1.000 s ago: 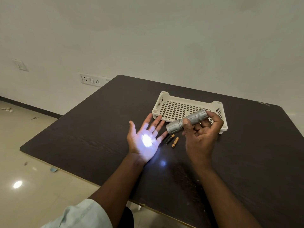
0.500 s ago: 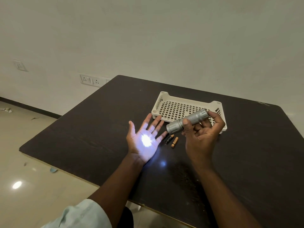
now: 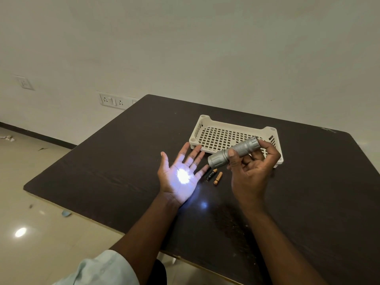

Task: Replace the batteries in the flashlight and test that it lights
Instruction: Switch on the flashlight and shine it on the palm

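Observation:
My right hand (image 3: 251,171) grips a silver flashlight (image 3: 234,152) by its body, thumb on top and a finger at the tail end. Its head points down-left. My left hand (image 3: 181,173) lies flat, palm up, fingers spread, just above the dark table (image 3: 115,161). A bright white spot of light falls on that palm. Two small batteries lie on the table between my hands: a black one with a copper tip (image 3: 211,174) and a copper one (image 3: 218,178).
A cream perforated plastic tray (image 3: 207,125) stands behind my hands, partly covered by the flashlight and my right hand. Wall sockets sit on the wall at the left. The table's left edge drops to a glossy floor with bits of litter.
Almost nothing differs. The flashlight stays lit on my left palm, and both hands keep their places apart from a slight shift.

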